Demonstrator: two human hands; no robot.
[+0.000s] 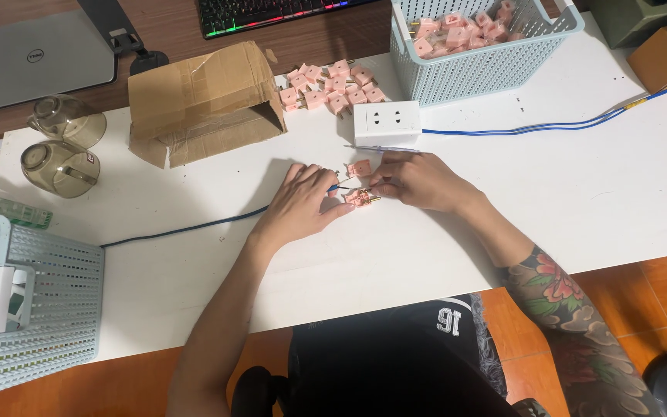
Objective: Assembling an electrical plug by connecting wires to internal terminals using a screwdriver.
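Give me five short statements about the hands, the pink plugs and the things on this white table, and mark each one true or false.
1. Both hands, left hand and right hand, meet at a pink plug part on the white table. True.
2. The loose pile of pink plugs lies beside the cardboard box. True.
3. The white power socket has a red cable. False: its cable is blue.
4. The light blue basket at the top is empty. False: it holds pink plugs.
5. Two glass cups lie at the table's left end. True.
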